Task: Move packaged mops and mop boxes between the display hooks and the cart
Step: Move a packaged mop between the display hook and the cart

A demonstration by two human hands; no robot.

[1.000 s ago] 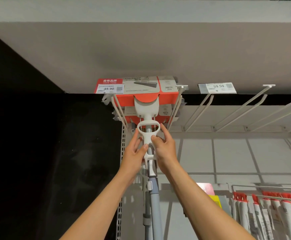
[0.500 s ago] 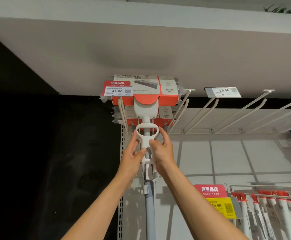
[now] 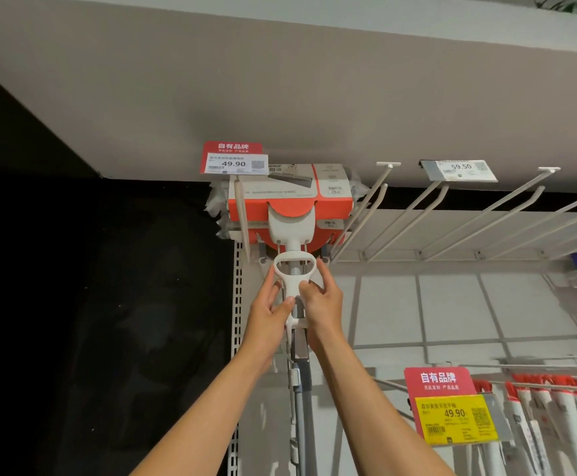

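A packaged mop [image 3: 292, 214] with a red-and-grey card sleeve hangs head-up between two display hooks [image 3: 242, 218] under the shelf. Its white loop handle [image 3: 294, 273] points down, with a grey pole [image 3: 302, 400] below. My left hand [image 3: 269, 307] grips the white handle from the left, thumb across its front. My right hand [image 3: 321, 300] grips it from the right, fingers reaching up beside the loop. More red-sleeved mop packs sit behind the front one on the same hooks.
Several bare white hooks [image 3: 452, 214] stick out to the right under a 59.50 price tag [image 3: 458, 170]. A red and yellow 49.90 tag [image 3: 452, 410] and hanging red-topped packs [image 3: 548, 417] fill the lower right. Dark wall on the left.
Both hands keep their hold on the white handle. The view has shifted, so the mop and hooks appear lower and further right. The mop hangs in the same spot on the hooks.
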